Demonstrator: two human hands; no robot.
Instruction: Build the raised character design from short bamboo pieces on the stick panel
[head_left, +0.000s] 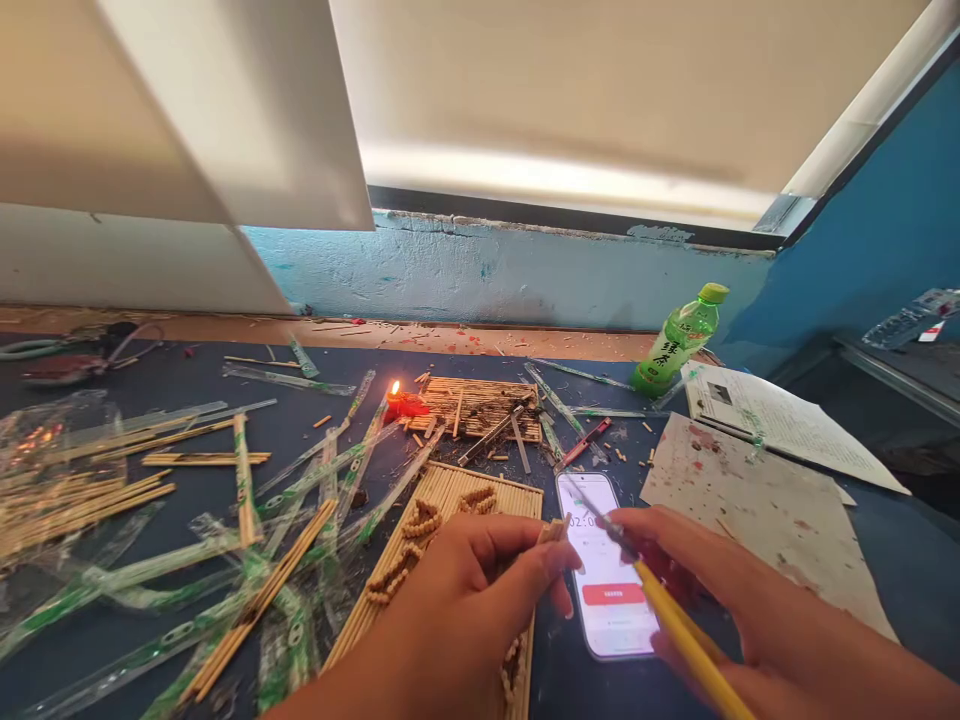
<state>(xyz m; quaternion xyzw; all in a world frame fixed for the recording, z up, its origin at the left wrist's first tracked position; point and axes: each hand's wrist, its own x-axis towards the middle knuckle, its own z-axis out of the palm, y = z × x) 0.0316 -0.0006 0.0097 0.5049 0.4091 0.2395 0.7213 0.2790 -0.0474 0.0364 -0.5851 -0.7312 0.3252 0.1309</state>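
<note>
My left hand (487, 585) pinches a small pale wooden piece (553, 530) between thumb and fingertips. It hovers over a panel of bamboo sticks laid side by side (442, 485), which bears several wavy borders of short wooden bits (405, 555) and is partly hidden by the hand. My right hand (724, 590) is closed around a yellow-handled tool (686, 640) with a thin metal tip pointing up and left; its exact kind is unclear. Below the hands lies a lit phone (604, 635) with a red button on its screen.
A burning red candle (406, 405) stands beside a scorched stick panel (495, 393). Torn plastic wrappers (180, 560) and loose chopsticks (259, 605) cover the left. A green tea bottle (671, 345), a stained sheet (757, 510) and an open booklet (780, 425) are at right.
</note>
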